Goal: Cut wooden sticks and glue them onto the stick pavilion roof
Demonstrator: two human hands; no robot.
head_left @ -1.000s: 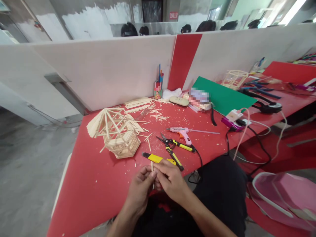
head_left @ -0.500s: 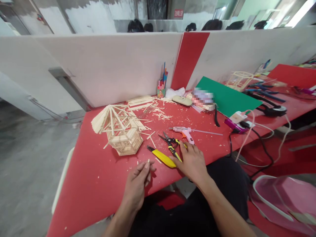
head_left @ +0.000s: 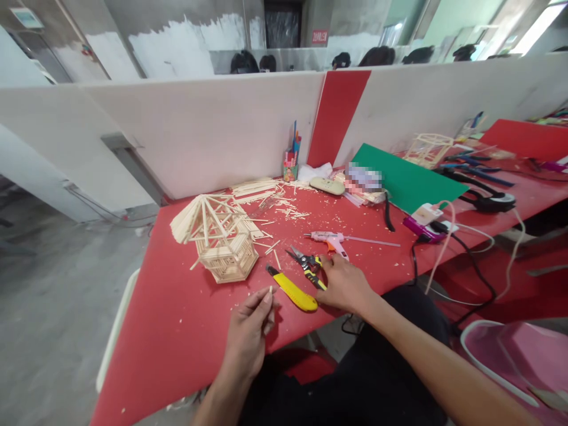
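Note:
Between the thumb and fingers of my left hand [head_left: 251, 322] is a short wooden stick [head_left: 270, 290], only its tip showing. My right hand [head_left: 344, 281] is closed around the yellow-and-black handles of the pruning shears [head_left: 306, 263], which lie low on the table with their blades pointing away to the left. A yellow utility knife [head_left: 293, 291] lies just left of the shears. Beyond my left hand stands a small wooden stick model [head_left: 231, 257] with an open, partly covered roof [head_left: 186, 219]. Behind the shears lies a pink glue gun [head_left: 331, 238] with a clear glue stick in it.
Loose wooden sticks [head_left: 255, 188] and scraps lie along the back of the red table [head_left: 186, 343]. A pen cup [head_left: 290, 171], a pale case [head_left: 327, 186] and a green board [head_left: 408, 177] stand or lie behind. At right are a purple power strip [head_left: 423, 229] and cables.
My right hand's fingers have closed in around the shears' handles, and the shears have shifted slightly. My left hand still pinches the stick. The whole view has tilted up a little.

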